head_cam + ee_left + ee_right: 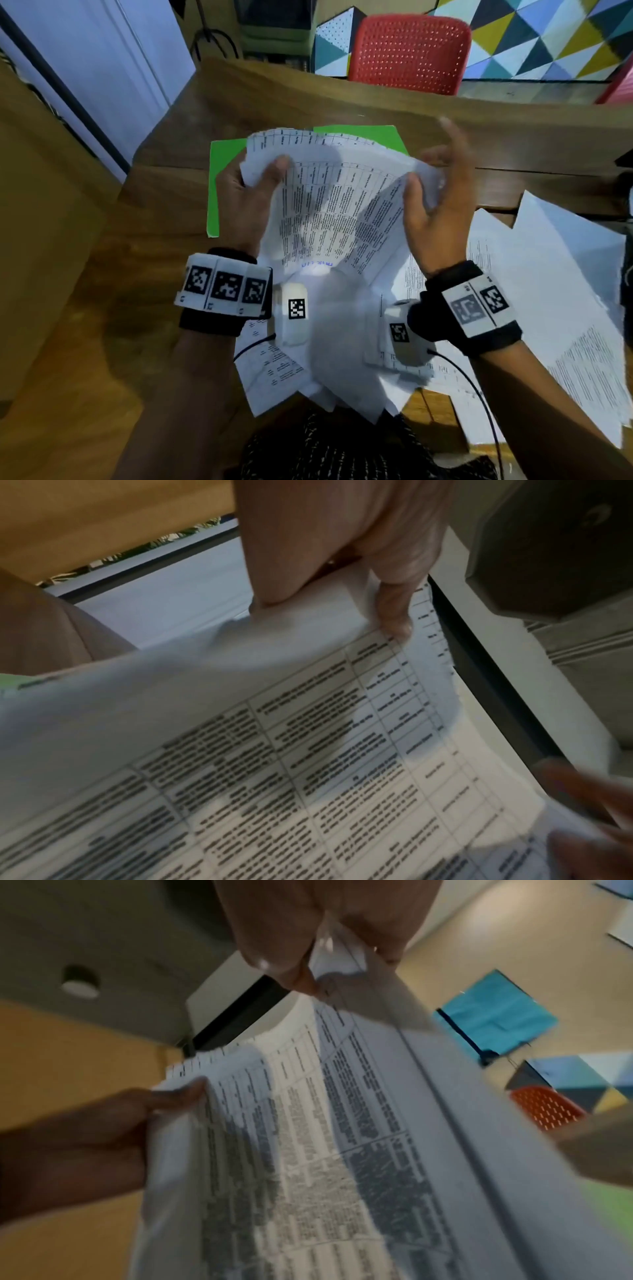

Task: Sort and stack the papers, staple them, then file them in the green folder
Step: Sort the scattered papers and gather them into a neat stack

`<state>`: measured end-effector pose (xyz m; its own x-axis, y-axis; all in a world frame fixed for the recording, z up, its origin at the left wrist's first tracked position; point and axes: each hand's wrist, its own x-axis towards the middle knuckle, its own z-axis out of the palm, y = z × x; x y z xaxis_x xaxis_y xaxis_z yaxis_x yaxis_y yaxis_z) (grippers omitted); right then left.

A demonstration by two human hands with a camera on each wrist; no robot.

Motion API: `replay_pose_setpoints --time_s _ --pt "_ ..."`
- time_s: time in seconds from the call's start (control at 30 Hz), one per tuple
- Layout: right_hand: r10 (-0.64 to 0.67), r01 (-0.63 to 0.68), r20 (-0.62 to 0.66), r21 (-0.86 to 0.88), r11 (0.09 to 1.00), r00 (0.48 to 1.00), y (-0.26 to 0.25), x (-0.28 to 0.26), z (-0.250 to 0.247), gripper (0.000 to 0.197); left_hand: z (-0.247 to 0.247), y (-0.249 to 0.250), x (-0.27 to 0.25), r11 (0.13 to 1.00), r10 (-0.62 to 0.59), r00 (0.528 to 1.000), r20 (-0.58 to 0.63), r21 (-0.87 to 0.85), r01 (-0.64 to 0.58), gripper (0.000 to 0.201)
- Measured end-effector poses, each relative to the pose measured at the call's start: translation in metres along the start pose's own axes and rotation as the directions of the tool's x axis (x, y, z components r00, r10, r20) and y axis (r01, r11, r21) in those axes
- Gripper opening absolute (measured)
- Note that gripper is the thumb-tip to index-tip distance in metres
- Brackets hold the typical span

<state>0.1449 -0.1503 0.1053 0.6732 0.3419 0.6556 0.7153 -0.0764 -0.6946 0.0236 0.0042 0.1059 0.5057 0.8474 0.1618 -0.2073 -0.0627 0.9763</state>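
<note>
Both hands hold up a sheaf of printed papers point(335, 209) above the table, sagging in the middle. My left hand point(253, 192) grips its left edge, thumb on top; in the left wrist view thumb and finger pinch the paper stack point(308, 723). My right hand point(431, 192) pinches the right edge with thumb and a finger, other fingers raised; the right wrist view shows that pinch on the sheets point(342, 1123). The green folder point(219, 178) lies flat on the table behind the sheaf, mostly hidden by it. No stapler is visible.
More loose printed sheets point(534, 287) lie spread over the wooden table point(274, 99) at right and near my body. A red chair point(411, 51) stands behind the table's far edge. A white door is at left.
</note>
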Motion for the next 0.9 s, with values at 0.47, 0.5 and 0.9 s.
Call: replay_pose_setpoints --time_s 0.47,0.5,0.9 --pt "0.401 -0.446 0.21 0.252 0.859 0.892 0.01 -0.008 0.01 0.042 -0.008 -0.033 -0.009 0.995 -0.06 0.997 -0.046 0.076 0.063 0.048" --pt "0.379 -0.414 0.168 0.307 0.857 0.91 0.006 -0.005 0.011 0.042 -0.01 -0.022 -0.006 0.997 -0.038 0.998 -0.052 0.067 0.042 0.047" --pt "-0.009 0.042 0.099 -0.339 0.94 0.995 -0.055 -0.009 0.041 0.068 -0.055 -0.045 -0.009 0.966 -0.19 0.968 0.164 0.207 0.155 0.055"
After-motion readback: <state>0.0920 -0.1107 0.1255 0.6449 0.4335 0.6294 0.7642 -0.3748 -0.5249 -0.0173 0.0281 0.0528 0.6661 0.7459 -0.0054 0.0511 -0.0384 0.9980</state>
